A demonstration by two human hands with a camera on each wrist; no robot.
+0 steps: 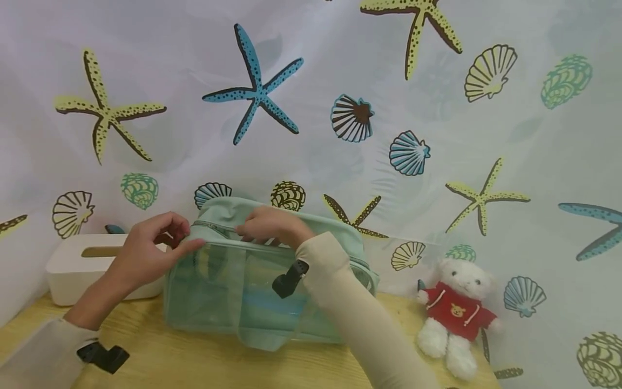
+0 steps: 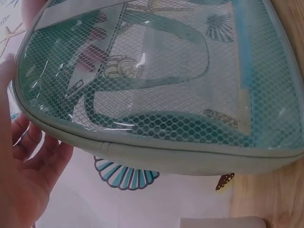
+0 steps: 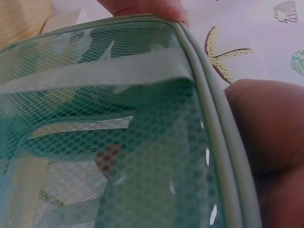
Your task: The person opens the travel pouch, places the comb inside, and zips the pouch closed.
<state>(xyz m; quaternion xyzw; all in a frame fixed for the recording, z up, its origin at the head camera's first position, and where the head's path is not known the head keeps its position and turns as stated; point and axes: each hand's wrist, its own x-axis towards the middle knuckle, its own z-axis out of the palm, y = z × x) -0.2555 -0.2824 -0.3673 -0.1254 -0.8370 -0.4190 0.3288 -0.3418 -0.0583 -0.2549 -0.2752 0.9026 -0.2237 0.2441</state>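
Note:
A pale green zip bag (image 1: pixel 204 292) with clear, mesh-lined sides stands on the wooden table. My left hand (image 1: pixel 150 243) grips its upper left end, thumb along the top front edge and fingers behind the corner. In the left wrist view, fingers (image 2: pixel 33 147) bend around the bag's piped rim. The zip (image 1: pixel 209 224) on top is parted. My right hand (image 1: pixel 272 224) dips over the front edge into this opening, and its fingertips (image 2: pixel 92 52) show through the mesh. I cannot tell whether they hold anything. A strap handle (image 1: pixel 264 340) hangs down the front.
A white tissue box (image 1: pixel 60 270) with a wooden-edged slot stands behind my left forearm. To the right, a white teddy bear (image 1: pixel 457 308) in a red hoodie leans against the shell-and-starfish cloth (image 1: pixel 301 32) behind the table (image 1: pixel 194 367).

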